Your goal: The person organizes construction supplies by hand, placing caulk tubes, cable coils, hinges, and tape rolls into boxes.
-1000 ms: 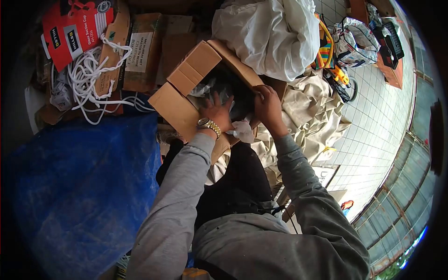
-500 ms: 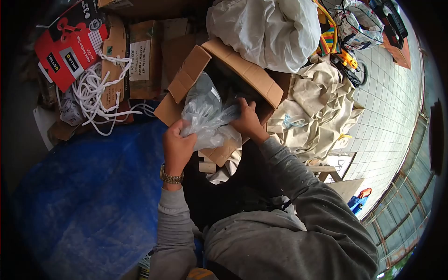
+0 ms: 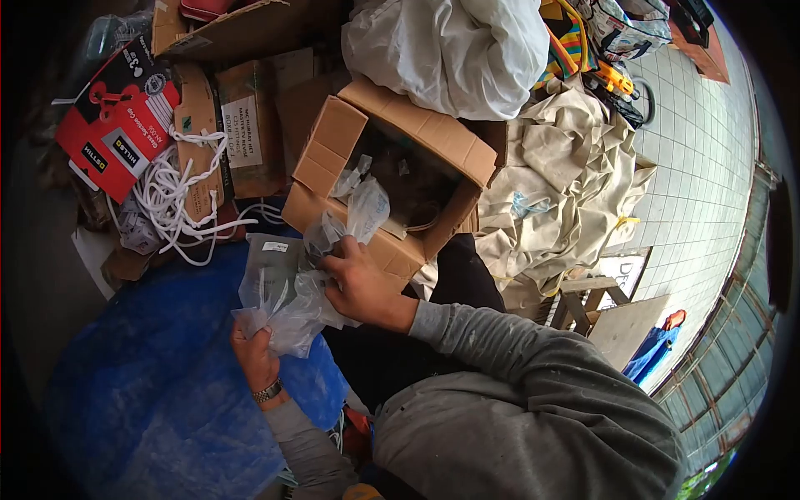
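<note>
Clear plastic bag: crumpled and see-through, a clear plastic bag (image 3: 275, 275) is stretched between the person's two hands, above the edge of the blue tarp and just outside the open carton; a small white label shows near its upper edge.
Left hand: the left hand (image 3: 257, 358) pinches the bag's lower left edge, thumb against closed fingers.
Right hand: the right hand (image 3: 364, 287) has its fingers curled in around gathered plastic at the bag's right side; how tightly they press cannot be told.
More plastic: another clear piece (image 3: 368, 208) stands up over the carton's near edge, just above the right hand; whether it joins the bag cannot be told.
Wristwatch: a metal-banded wristwatch (image 3: 267, 391) circles the left wrist.
Carton: the cardboard carton (image 3: 331, 137) is open and tilted, flaps spread, with small clear scraps in its dark inside.
Tarp: the blue tarp (image 3: 158, 358) spreads beneath the left hand.
Left of the carton: a box with a printed label (image 3: 242, 133), a tangle of white rope (image 3: 171, 200) and a red-and-black packet (image 3: 121, 121) marked HILLSO lie close together.
Behind the carton: a white cloth bundle (image 3: 446, 54) bulges near its far flap.
Right of the carton: rumpled beige cloth (image 3: 575, 158) lies on the pale tiled floor (image 3: 692, 142).
</note>
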`<action>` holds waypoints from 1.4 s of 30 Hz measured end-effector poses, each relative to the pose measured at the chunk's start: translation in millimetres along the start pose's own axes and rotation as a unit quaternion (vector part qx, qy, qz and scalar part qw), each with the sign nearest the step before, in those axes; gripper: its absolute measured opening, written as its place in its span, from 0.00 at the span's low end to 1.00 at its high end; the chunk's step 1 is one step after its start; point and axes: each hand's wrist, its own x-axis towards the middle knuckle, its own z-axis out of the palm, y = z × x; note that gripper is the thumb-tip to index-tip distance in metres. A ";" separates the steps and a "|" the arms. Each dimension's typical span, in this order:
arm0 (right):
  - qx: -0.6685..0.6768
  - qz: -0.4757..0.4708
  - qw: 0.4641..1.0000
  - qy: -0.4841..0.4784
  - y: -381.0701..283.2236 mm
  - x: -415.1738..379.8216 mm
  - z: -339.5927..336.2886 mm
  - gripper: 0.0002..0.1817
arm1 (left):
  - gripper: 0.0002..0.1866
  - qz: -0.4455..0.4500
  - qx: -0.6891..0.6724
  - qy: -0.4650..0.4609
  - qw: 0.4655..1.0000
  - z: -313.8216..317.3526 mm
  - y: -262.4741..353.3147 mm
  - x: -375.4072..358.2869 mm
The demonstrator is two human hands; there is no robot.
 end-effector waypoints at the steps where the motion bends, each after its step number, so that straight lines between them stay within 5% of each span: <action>1: 0.012 -0.002 1.000 -0.010 0.2 1.6 2.6 0.20 | 0.19 -0.006 0.006 0.003 1.000 2.3 1.3 -3.0; 5: 0.025 -0.015 1.000 0.000 11.5 10.6 -6.4 0.17 | 0.18 -0.016 0.037 -0.024 0.999 1.1 -5.6 -15.9; 7: 0.129 0.053 0.990 0.025 17.0 17.2 -27.2 0.13 | 0.16 -0.010 0.030 -0.051 0.998 14.5 3.8 -27.9; 8: 0.141 0.036 0.983 0.108 32.4 22.1 -30.5 0.09 | 0.16 -0.009 0.029 -0.047 0.998 20.1 6.8 -32.2; 10: 0.288 0.159 0.926 0.186 67.7 37.0 -46.2 0.07 | 0.14 0.018 0.089 -0.137 0.986 32.8 13.3 -38.8; 11: 0.249 0.239 0.914 0.213 82.9 48.5 -61.6 0.09 | 0.14 0.021 0.088 -0.133 0.987 45.8 16.9 -38.7; 12: 0.147 0.201 0.933 0.261 145.1 58.8 -61.3 0.12 | 0.13 0.041 0.129 -0.186 0.973 62.9 20.6 -35.3; 13: -0.128 0.152 0.919 0.339 177.0 68.9 -67.8 0.15 | 0.12 0.060 0.170 -0.240 0.954 77.4 24.5 -31.3; 14: -0.212 0.245 0.918 0.229 193.1 77.3 -79.7 0.16 | 0.12 0.061 0.169 -0.237 0.955 87.6 28.2 -26.3; 16: -0.204 0.083 0.973 -0.072 309.9 81.1 -84.0 0.18 | 0.13 0.090 0.216 -0.269 0.934 105.6 33.2 -14.1; 26: -0.143 0.029 0.986 -0.081 308.0 78.0 -82.2 0.20 | 0.14 0.135 0.169 -0.324 0.921 141.5 45.7 12.0; 32: -0.121 -0.027 0.991 -0.053 305.2 77.1 -80.9 0.22 | 0.13 0.123 0.205 -0.265 0.934 154.3 -15.2 33.6; 36: -0.104 -0.054 0.993 -0.036 303.7 77.0 -80.2 0.22 | 0.12 -0.015 0.103 -0.196 0.975 144.3 -39.6 37.9; 38: -0.094 -0.071 0.993 -0.026 302.9 76.9 -80.0 0.23 | 0.11 0.076 0.144 -0.166 0.973 141.4 -41.2 40.2; 42: -0.085 -0.116 0.990 -0.001 302.4 77.0 -79.6 0.24 | 0.12 0.118 0.190 -0.159 0.962 133.9 -35.2 46.7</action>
